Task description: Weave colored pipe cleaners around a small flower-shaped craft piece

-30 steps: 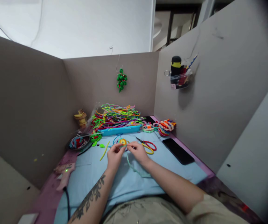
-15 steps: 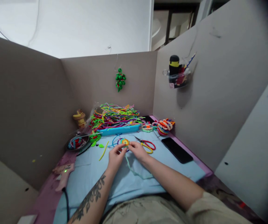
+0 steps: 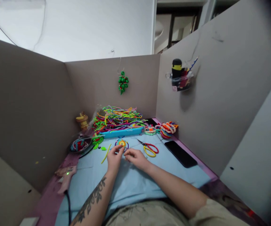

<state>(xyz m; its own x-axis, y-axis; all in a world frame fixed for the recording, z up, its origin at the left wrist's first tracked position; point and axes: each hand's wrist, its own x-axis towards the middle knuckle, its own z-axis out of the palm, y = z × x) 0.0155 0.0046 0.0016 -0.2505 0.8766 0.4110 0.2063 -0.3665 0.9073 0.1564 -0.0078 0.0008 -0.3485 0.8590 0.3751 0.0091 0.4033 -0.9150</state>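
Note:
A small round coil of coloured pipe cleaners (image 3: 122,143), yellow and orange at the centre with a purple and blue outer loop, sits at the fingertips over the blue cloth. My left hand (image 3: 114,156) pinches its lower edge between thumb and fingers. Just to the right, my right hand (image 3: 136,158) has its fingertips pressed together close to the coil; what they hold, if anything, is too small to make out. Scissors (image 3: 149,149) with red and yellow handles lie beyond my right hand. To the left of my left hand lies a yellow-green pipe cleaner piece (image 3: 106,153).
A blue tray (image 3: 123,133) heaped with pipe cleaners stands at the back. On the left are a dark bowl (image 3: 88,147) and a pink glue gun (image 3: 67,180) with a cord. A black phone (image 3: 180,153) lies right, near finished pipe-cleaner pieces (image 3: 167,129). Grey panels enclose the table.
My right hand has come away slightly from the coil and lowered. The pale teal strand that hung below the hands no longer shows. The view has shifted a little.

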